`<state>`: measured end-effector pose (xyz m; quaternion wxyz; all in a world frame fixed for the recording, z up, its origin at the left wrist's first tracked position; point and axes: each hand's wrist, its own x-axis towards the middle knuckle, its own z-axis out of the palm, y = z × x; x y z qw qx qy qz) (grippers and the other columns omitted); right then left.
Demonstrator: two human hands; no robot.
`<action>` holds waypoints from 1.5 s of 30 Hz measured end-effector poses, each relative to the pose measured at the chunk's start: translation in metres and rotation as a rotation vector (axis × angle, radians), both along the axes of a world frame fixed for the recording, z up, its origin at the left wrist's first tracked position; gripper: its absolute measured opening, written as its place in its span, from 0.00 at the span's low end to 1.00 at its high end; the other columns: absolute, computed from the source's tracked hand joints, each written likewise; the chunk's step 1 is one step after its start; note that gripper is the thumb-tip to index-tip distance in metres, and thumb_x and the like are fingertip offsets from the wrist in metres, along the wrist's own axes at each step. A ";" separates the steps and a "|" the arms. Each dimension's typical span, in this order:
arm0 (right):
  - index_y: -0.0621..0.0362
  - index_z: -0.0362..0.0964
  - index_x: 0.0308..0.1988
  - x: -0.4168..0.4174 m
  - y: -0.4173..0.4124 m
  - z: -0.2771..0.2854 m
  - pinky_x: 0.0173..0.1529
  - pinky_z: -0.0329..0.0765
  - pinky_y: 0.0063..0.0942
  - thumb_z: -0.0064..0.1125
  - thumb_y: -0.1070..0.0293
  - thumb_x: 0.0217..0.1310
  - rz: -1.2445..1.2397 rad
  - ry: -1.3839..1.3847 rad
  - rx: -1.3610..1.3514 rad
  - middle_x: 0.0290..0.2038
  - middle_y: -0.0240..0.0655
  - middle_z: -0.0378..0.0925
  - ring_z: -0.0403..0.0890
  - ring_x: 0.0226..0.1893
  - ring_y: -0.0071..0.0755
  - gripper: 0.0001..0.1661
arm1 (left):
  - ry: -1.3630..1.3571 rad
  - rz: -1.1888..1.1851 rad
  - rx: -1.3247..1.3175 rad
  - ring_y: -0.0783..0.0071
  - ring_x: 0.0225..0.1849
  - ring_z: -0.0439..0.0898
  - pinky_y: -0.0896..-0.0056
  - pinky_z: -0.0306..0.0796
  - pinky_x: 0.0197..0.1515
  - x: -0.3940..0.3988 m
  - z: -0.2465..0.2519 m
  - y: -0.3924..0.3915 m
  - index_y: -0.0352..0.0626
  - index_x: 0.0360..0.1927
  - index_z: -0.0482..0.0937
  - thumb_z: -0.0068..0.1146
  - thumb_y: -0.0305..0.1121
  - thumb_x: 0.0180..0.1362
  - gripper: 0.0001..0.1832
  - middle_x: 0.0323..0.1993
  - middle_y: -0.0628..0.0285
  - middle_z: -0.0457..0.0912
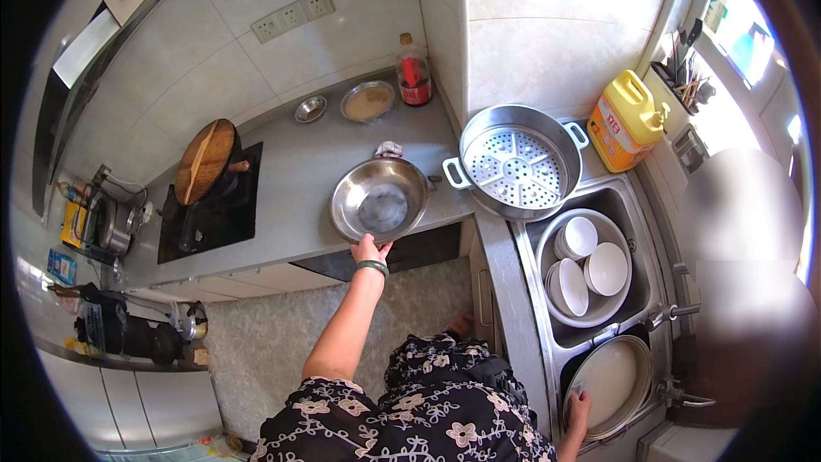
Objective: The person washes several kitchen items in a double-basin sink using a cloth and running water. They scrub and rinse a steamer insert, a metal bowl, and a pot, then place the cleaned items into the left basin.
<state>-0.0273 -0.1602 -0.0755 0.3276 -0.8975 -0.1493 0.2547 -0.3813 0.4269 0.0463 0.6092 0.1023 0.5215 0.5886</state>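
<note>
My left hand (pixel 370 250), with a green bangle at the wrist, grips the near rim of a shallow stainless steel bowl (pixel 380 200) over the grey counter. At the lower right, my right hand (pixel 579 412) is at the left rim of a large round basin (pixel 608 386) in the nearer sink bowl; a small pale piece shows at its fingers, too small to name. In the other sink bowl, a round basin (pixel 546 263) holds several white bowls (pixel 606 269). A perforated steamer pot (pixel 518 163) stands beyond the sink.
A wok with a wooden lid (pixel 206 162) sits on the black cooktop (pixel 221 224) at left. A small metal dish (pixel 310 109), a bowl of tan contents (pixel 367 102) and a sauce bottle (pixel 414 70) stand by the wall. A yellow detergent jug (pixel 623 122) is behind the sink, near taps (pixel 686 311).
</note>
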 end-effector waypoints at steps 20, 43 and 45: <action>0.63 0.68 0.44 0.001 0.016 0.048 0.49 0.68 0.41 0.55 0.63 0.49 -0.419 -0.409 -0.127 0.44 0.52 0.69 0.69 0.47 0.53 0.22 | 0.080 -0.477 -0.174 0.66 0.51 0.70 0.59 0.66 0.52 0.022 -0.009 -0.068 0.47 0.59 0.58 0.49 0.45 0.56 0.29 0.52 0.62 0.68; 0.59 0.61 0.47 0.139 0.059 0.053 0.43 0.70 0.46 0.52 0.59 0.53 -0.747 -0.487 0.225 0.39 0.54 0.73 0.74 0.40 0.59 0.23 | 1.163 -1.619 0.859 0.44 0.53 0.67 0.49 0.64 0.50 0.352 -0.037 -0.367 0.44 0.64 0.45 0.47 0.44 0.56 0.37 0.56 0.43 0.64; 0.57 0.62 0.47 0.137 0.075 0.055 0.43 0.70 0.46 0.51 0.59 0.53 -0.669 -0.391 0.220 0.40 0.54 0.73 0.74 0.40 0.59 0.22 | 1.206 -1.520 0.999 0.42 0.47 0.71 0.49 0.66 0.46 0.353 -0.050 -0.367 0.44 0.63 0.46 0.47 0.42 0.56 0.36 0.53 0.42 0.66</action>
